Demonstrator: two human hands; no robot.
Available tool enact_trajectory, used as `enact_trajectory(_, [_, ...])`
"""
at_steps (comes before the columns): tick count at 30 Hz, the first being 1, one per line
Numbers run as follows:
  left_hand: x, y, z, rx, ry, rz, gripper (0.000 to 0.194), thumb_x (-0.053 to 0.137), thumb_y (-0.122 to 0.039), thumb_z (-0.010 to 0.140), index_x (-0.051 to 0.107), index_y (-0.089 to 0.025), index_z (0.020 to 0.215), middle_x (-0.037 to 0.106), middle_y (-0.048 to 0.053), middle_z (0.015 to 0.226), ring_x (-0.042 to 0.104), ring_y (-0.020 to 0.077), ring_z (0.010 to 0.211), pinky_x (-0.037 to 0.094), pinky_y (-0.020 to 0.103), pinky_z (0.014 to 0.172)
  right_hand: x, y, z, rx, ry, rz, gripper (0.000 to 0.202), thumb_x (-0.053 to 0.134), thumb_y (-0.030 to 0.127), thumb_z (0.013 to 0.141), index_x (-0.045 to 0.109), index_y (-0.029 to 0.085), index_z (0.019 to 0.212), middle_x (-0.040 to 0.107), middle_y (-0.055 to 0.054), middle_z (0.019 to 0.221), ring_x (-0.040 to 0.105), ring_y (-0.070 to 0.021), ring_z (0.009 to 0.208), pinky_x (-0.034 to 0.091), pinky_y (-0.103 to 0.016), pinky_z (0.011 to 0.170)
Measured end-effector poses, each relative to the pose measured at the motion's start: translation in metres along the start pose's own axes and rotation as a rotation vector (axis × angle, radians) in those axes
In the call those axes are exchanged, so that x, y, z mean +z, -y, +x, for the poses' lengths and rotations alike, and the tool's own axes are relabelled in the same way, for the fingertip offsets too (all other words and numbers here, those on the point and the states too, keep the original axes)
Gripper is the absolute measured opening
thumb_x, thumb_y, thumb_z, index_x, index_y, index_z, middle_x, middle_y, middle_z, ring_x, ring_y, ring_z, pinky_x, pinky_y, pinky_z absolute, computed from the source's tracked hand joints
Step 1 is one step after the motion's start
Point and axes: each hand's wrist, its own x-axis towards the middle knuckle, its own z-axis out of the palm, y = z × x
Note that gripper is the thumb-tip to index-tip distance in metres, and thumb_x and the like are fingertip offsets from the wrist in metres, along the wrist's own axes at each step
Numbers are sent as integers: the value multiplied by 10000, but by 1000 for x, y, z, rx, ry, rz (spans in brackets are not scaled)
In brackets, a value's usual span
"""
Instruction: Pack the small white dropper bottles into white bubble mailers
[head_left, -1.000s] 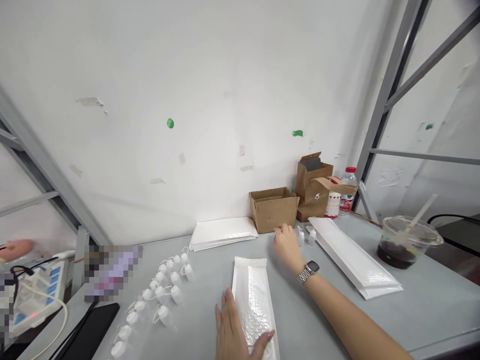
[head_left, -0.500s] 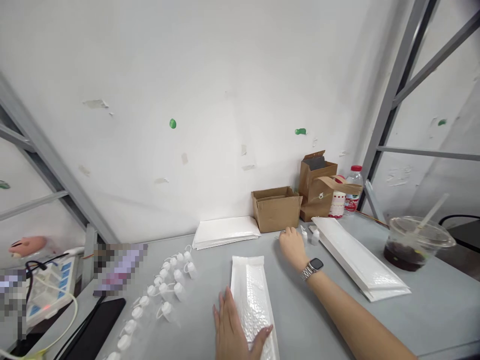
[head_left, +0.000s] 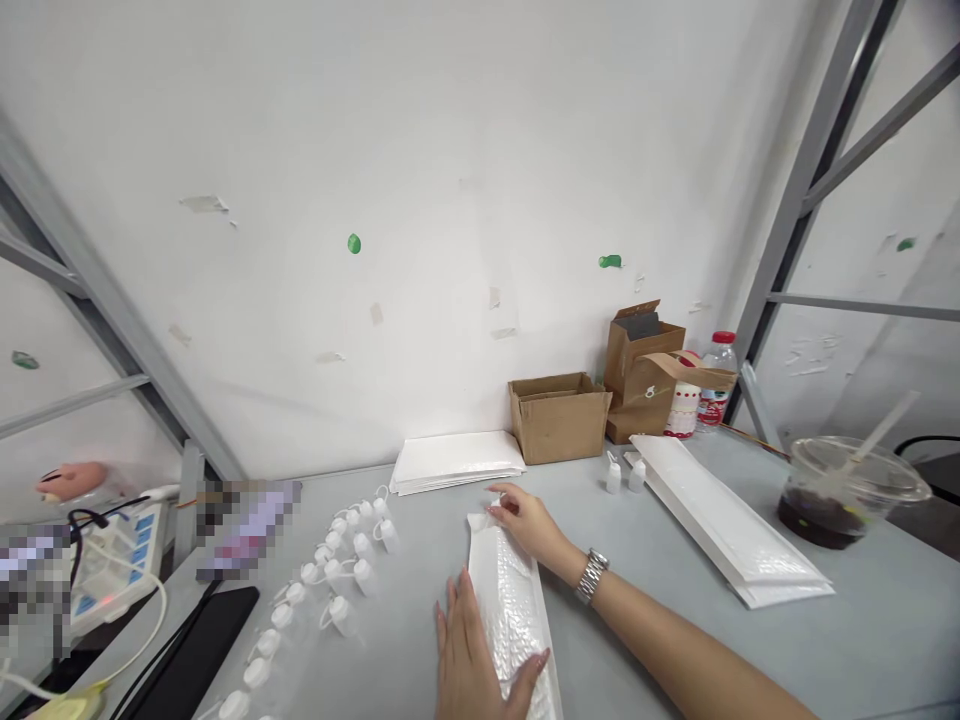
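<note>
The grey table bears a mailer under the left hand.

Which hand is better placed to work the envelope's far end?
Probably the right hand: its fingers are already at that end. The left hand lies spread on the nearer part of the envelope, better suited to steadying it.
</note>
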Motion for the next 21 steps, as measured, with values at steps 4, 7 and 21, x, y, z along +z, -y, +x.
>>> enact_trajectory(4, [1, 0, 0, 17, -17, 21, 932, 532, -401, 734, -66, -88, 1378, 326, 246, 1370, 243, 369, 1296, 211, 551, 1026, -1, 3, 2, 43, 156, 48, 347, 533, 290, 757, 555, 148, 1073, 503, 50, 595, 459, -114, 571, 376, -252, 598])
enact_trajectory(7, [2, 0, 0, 26, -17, 32, 939, 533, -408, 734, -74, -90, 1376, 329, 248, 1366, 245, 374, 1293, 207, 556, 1025, 0, 3, 1, 93, 169, 106, 350, 582, 304, 728, 522, 144, 1033, 497, 64, 574, 435, -101, 537, 354, -229, 551])
enact_trajectory(21, [-3, -3, 0, -55, 30, -103, 827, 515, -402, 754, 89, -65, 1378, 321, 215, 1388, 195, 330, 1322, 147, 507, 1070, 5, 5, -11, 52, 258, -42, 292, 582, 419, 730, 575, 149, 618, 488, 38, 563, 411, -95, 544, 313, -213, 510])
